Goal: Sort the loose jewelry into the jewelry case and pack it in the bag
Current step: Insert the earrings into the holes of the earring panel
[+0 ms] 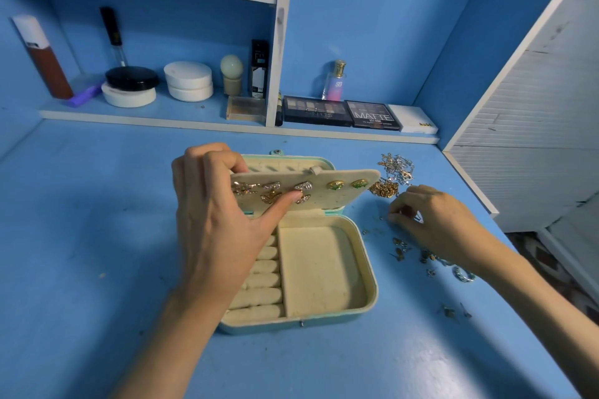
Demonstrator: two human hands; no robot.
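Note:
A mint-green jewelry case (369, 295) lies open on the blue table, its cream lining showing ring rolls and a bare tray compartment. My left hand (220, 214) grips the cream earring panel (324, 201), fingers behind it and thumb across its front; several gold and crystal earrings are pinned to it. My right hand (434, 223) is to the right of the case, fingertips pinching at small loose pieces on the table; what they hold is hidden. A tangle of gold and silver chains (393, 175) lies behind that hand. Loose earrings (402, 248) and a silver ring (463, 275) lie nearer me.
A low shelf behind the table carries eyeshadow palettes (343, 113), powder jars (188, 81), a perfume bottle (335, 81) and other cosmetics. A white slatted panel (525, 126) closes the right side. Two small jewelry pieces (453, 311) lie near the table's right edge.

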